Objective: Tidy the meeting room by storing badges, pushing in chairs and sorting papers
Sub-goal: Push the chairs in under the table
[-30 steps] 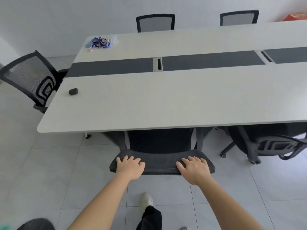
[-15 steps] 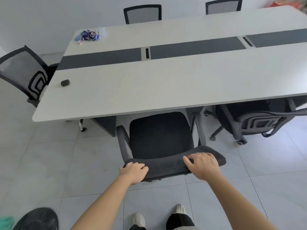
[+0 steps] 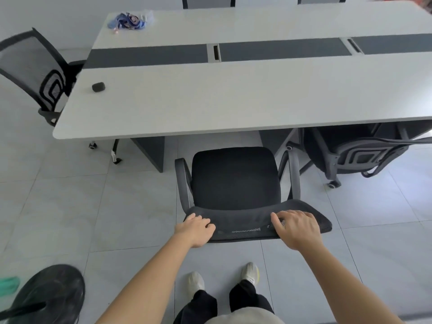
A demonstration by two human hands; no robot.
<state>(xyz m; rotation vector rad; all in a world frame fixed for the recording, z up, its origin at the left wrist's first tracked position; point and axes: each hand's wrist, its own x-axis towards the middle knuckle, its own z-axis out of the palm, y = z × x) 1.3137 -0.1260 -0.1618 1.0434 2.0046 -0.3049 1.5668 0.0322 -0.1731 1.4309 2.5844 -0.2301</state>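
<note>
A black mesh office chair (image 3: 235,176) stands in front of me, its seat out from under the long white table (image 3: 233,94). My left hand (image 3: 195,228) grips the left end of the backrest's top edge. My right hand (image 3: 297,226) is curled over the top edge further right. A bundle of blue lanyard badges (image 3: 128,19) lies at the table's far left corner.
A small black object (image 3: 98,87) lies near the table's left end. One chair (image 3: 39,73) stands at the left end, another (image 3: 360,155) is partly tucked in on the right, and two more (image 3: 208,1) sit on the far side. A black round object (image 3: 46,293) lies at the lower left.
The chair has rolled back from the table toward me with both hands on its backrest, so the whole seat now shows. My feet have stepped back.
</note>
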